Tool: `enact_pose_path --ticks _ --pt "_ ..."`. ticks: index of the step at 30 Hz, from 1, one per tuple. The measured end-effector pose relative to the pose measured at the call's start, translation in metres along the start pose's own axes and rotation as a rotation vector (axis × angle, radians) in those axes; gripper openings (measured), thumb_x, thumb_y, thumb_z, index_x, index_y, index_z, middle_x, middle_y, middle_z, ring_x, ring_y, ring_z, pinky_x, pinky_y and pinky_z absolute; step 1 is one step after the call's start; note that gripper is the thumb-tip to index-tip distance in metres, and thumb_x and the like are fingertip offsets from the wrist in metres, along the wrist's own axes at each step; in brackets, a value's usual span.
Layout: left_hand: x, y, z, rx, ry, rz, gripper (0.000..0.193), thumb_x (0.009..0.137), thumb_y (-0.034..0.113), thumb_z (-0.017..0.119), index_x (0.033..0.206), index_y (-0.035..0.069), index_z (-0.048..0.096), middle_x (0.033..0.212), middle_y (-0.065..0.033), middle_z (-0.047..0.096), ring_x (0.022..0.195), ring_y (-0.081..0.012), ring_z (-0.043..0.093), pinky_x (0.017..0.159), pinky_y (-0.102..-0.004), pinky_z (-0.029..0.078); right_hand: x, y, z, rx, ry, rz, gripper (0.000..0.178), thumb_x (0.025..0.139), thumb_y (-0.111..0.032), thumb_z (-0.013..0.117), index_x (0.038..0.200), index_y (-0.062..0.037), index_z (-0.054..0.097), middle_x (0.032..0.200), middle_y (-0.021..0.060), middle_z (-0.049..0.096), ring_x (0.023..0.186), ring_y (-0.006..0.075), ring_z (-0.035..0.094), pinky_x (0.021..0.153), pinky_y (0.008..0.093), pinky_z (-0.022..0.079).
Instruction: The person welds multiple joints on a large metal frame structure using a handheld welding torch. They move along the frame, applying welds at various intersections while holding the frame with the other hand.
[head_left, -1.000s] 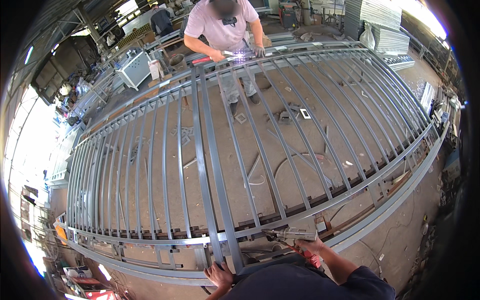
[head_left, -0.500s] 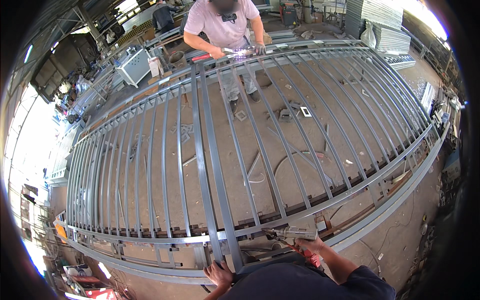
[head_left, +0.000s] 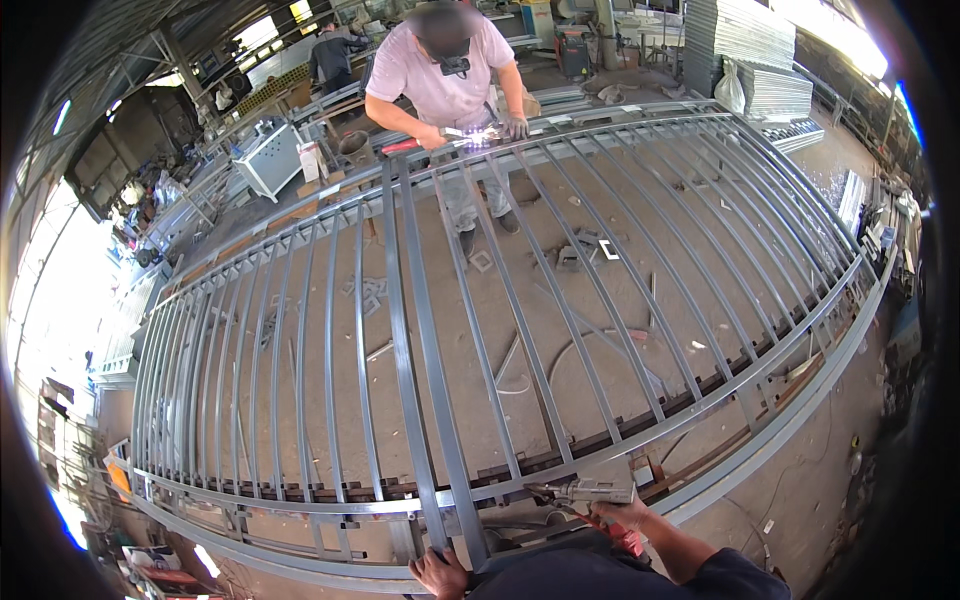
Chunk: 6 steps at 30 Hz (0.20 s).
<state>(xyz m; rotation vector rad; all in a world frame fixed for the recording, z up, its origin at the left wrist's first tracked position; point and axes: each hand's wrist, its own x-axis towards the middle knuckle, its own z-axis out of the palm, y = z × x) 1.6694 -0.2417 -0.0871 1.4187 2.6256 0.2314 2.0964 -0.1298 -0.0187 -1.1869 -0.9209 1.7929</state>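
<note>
A large grey steel grille (head_left: pixel 402 300) with many parallel bars lies across supports in front of me. My left hand (head_left: pixel 440 574) rests at the near end of one of its two wide middle bars, fingers bent over the steel. To the right, my right hand (head_left: pixel 622 513) is closed round a grey tool with a red handle (head_left: pixel 628 541). The tool's grey body (head_left: pixel 590 490) points left, with its dark tip close to the grille's near rail (head_left: pixel 560 478). I cannot make out the tool's kind or whether the tip touches.
Across the grille, a masked person (head_left: pixel 450 80) welds at the far rail with a red-handled holder (head_left: pixel 402 146); bright sparks show there. Metal offcuts (head_left: pixel 370 290) lie on the floor below. A white cabinet (head_left: pixel 268 165) and stacked metal profiles (head_left: pixel 750 60) stand behind.
The view has shifted slightly, and my left hand appears a little lower in it. Both hands keep their places; the far person keeps welding.
</note>
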Motion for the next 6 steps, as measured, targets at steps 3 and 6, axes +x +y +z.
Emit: enact_pose_path --ticks 3,6 --pt "0.002 0.003 0.002 -0.061 -0.023 -0.047 0.046 0.105 0.036 0.048 0.136 0.007 0.064 0.134 -0.0192 0.067 0.133 -0.0456 0.049 0.124 -0.0579 0.024 0.002 0.001 -0.002 -0.005 -0.013 -0.008 0.038 0.097 -0.010 0.077 0.133 -0.0022 0.066 0.100 0.0093 0.073 0.083 0.0190 0.071 0.063 0.0346 0.063" --pt "0.009 0.040 -0.049 -0.015 -0.092 -0.053 0.060 0.095 0.042 0.061 0.130 -0.006 0.060 0.116 -0.0236 0.071 0.128 -0.0378 0.057 0.126 -0.0564 0.022 0.001 0.009 -0.008 -0.041 -0.011 -0.037 0.038 0.098 -0.013 0.077 0.134 -0.0028 0.066 0.103 0.0112 0.074 0.084 0.0196 0.072 0.065 0.0363 0.063"
